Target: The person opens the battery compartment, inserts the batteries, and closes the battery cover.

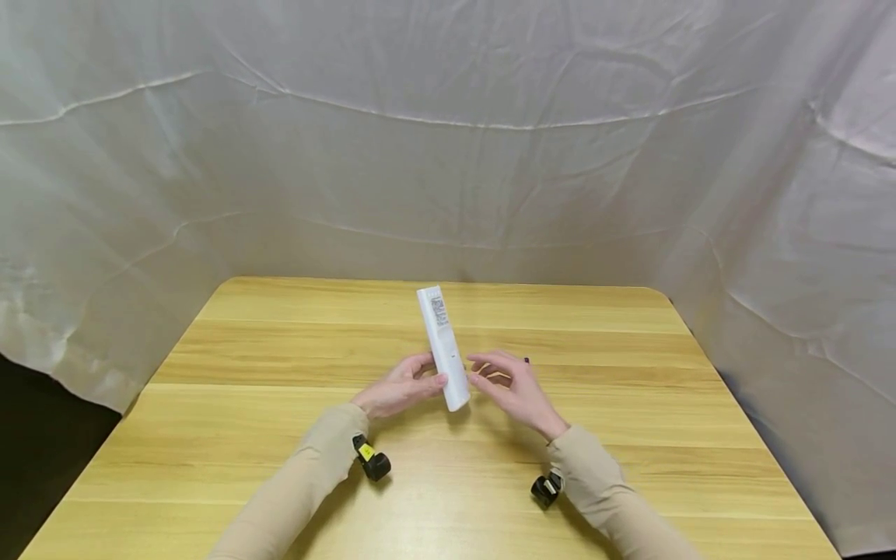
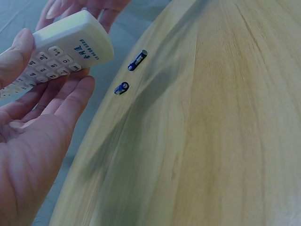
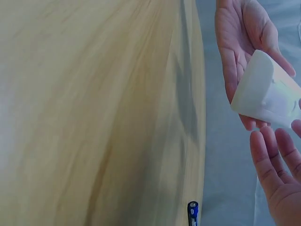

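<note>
My left hand [image 1: 402,386] holds a white remote control [image 1: 446,350] tilted above the wooden table, thumb on one side and fingers on the other. In the left wrist view, its numbered keypad and blue lettering show. A printed label is on the face seen from the head. Close by the remote's lower end is my right hand [image 1: 514,393], its fingers loosely bent; whether a fingertip touches the remote I cannot tell. Two blue batteries, one [image 2: 138,60] lying farther off and one [image 2: 122,88] nearer, rest on the table. A blue battery [image 3: 193,213] also appears at the right wrist view's bottom edge.
The wooden table [image 1: 245,435] has rounded far corners. Behind it and at its sides hangs pale, creased cloth [image 1: 448,179]. Black wrist cameras stand out from the left sleeve [image 1: 308,467] and the right sleeve [image 1: 595,474], low over the tabletop.
</note>
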`<state>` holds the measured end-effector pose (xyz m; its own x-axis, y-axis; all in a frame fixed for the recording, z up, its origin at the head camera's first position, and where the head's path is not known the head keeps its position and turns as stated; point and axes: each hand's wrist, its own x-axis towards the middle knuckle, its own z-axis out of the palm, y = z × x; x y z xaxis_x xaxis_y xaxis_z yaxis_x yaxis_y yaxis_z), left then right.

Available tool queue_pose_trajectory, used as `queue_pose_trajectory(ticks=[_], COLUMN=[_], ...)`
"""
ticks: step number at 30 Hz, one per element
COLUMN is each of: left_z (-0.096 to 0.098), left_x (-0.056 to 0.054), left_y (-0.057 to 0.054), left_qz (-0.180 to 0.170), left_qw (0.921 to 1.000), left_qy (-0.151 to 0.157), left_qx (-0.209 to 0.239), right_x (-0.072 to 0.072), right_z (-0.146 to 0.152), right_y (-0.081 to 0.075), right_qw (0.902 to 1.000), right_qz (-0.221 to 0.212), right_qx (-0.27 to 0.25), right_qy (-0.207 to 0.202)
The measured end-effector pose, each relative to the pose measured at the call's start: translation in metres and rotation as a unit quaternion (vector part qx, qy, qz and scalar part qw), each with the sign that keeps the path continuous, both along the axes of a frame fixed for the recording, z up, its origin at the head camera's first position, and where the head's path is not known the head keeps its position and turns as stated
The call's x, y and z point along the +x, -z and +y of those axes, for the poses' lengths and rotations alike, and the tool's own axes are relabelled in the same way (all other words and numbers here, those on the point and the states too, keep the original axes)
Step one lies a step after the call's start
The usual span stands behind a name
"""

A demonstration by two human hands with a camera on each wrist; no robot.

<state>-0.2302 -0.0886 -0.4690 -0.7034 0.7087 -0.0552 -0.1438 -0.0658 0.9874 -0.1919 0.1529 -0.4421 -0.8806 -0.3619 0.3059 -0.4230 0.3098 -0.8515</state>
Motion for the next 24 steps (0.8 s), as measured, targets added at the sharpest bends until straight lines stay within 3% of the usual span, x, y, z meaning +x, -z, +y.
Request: queue_pose_trajectory(ticks=[5,24], left_z=[0.0012,0.0047], left_x=[0.0017,0.0032], left_y=[-0.0019,0.0001], left_qz=[0.017,0.002], left_qw=[0.9998,0.9995], left_qy=[0.003,0.023], left_qx=[-0.012,0.024], right_x=[-0.0003,-0.0056], right_z=[-0.0053,-0.0105], right_y=[-0.0009,0.0075], right_qw=[1.0,0.9995], right_qz=[0.004,0.028], right_qx=[-0.008,-0.01], right_qy=[-0.003,-0.005])
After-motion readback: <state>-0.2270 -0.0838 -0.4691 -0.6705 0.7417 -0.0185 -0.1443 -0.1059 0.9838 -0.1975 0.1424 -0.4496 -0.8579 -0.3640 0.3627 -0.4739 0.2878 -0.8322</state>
